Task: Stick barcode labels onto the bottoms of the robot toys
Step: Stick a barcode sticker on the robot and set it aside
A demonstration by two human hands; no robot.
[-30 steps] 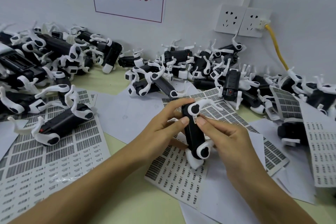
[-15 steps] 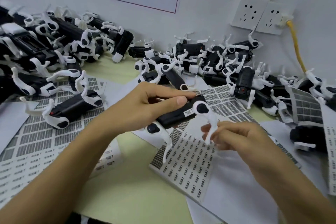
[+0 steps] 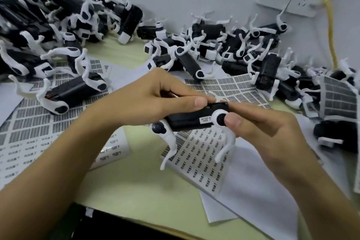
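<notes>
A factory workbench for labelling toys.
Heaps of robot toys (image 3: 243,45) and barcode label sheets (image 3: 35,115) cover the table (image 3: 146,187).

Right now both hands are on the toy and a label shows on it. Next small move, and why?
Probably press the barcode label flat with the right hand thumb. The label already sits on the black body of the robot toy, the right thumb rests on the white leg joint beside it, and the left hand grips the body, so it is braced. Whether the label is fully stuck cannot be told.

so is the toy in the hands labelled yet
Labelled: a small white barcode label sits on the black body of the robot toy.
</notes>
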